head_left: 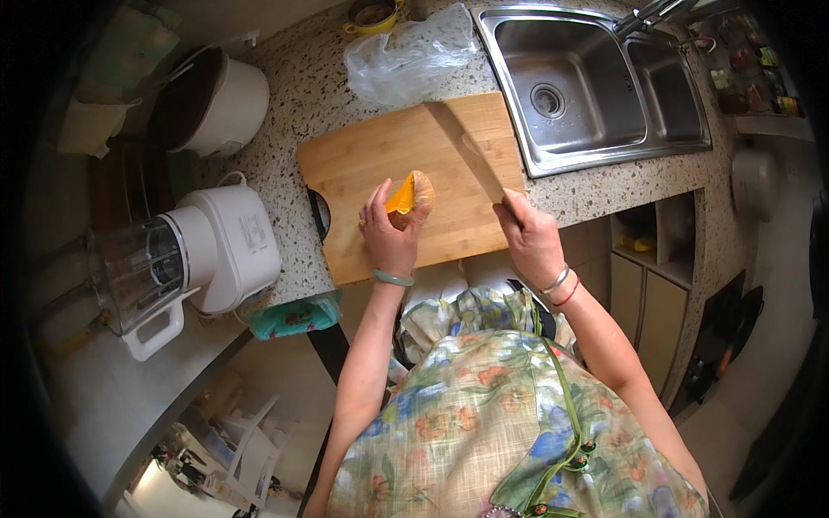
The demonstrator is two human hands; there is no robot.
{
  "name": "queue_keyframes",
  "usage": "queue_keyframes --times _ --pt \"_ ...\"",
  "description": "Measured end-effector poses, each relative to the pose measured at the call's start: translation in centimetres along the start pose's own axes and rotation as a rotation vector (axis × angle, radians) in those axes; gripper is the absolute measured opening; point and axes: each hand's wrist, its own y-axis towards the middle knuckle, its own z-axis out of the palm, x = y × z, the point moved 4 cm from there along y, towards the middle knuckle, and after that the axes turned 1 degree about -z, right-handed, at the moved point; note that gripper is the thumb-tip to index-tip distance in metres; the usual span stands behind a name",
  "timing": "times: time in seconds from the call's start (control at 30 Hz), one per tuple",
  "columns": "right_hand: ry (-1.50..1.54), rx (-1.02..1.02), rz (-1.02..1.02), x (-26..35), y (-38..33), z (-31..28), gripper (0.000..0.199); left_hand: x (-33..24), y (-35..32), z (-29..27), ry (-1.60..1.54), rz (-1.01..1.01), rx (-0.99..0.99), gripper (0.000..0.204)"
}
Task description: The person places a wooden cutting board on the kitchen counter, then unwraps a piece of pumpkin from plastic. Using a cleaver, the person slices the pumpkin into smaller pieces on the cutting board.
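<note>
The kitchen surface (298, 121) is of speckled stone, and on it lies a wooden cutting board (345, 164), which I take as the landmark. To the right of the board there is a steel sink (587, 69); beyond its far edge, a crumpled clear plastic bag (414, 56) and, farther away, a small yellow bowl (373, 26); to its left, a white kitchen appliance (229, 246) with a transparent jug. The orange-fleshed piece (402, 198), perhaps pumpkin, is at about the middle of the board. The left hand (390, 224) has its fingers curved around this piece and is grasping it. The fingers of the right hand (533, 237) are closed around the handle of a large knife (471, 151), near the right edge of the board. The blade extends over the board toward its far edge, apart from the piece; whether it touches the wood, I cannot tell. As for the progress, the piece is already open, because its bright flesh is showing, while its brownish rind (424, 185) remains on. In my judgement the work is at an early stage: the knife is ready in the hand, but the piece is not yet divided into small parts, as far as the fingers let me see.
</note>
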Motion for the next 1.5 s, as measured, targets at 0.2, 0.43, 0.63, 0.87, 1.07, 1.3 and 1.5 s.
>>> queue_keyframes --times 0.2,0.43,0.63,0.87,1.07,1.3,1.5 --pt "-0.167 0.156 -0.139 0.3 -1.1 2.6 0.044 0.6 -0.4 0.7 0.017 0.024 -0.016 0.06" --pt "-0.286 0.265 -0.063 -0.3 -2.4 4.0 0.049 -0.4 -1.3 1.4 0.041 -0.052 -0.078 0.058" --pt "-0.054 0.227 -0.045 1.2 -1.9 1.9 0.021 1.5 -2.4 0.7 -0.145 -0.142 -0.098 0.049" --pt "-0.142 0.446 -0.032 3.0 -1.5 1.8 0.017 1.7 -2.9 0.9 -0.223 -0.243 -0.148 0.042" --pt "-0.296 0.586 0.025 3.0 -1.4 1.6 0.02 2.2 -3.4 1.4 -0.307 -0.342 -0.191 0.045" --pt "-0.438 0.642 0.06 5.0 -0.4 1.1 0.024 1.9 -3.2 1.2 -0.271 -0.279 -0.217 0.041" --pt "-0.492 0.729 0.121 7.0 1.7 1.8 0.037 2.3 -3.1 1.2 -0.351 -0.318 -0.199 0.04"
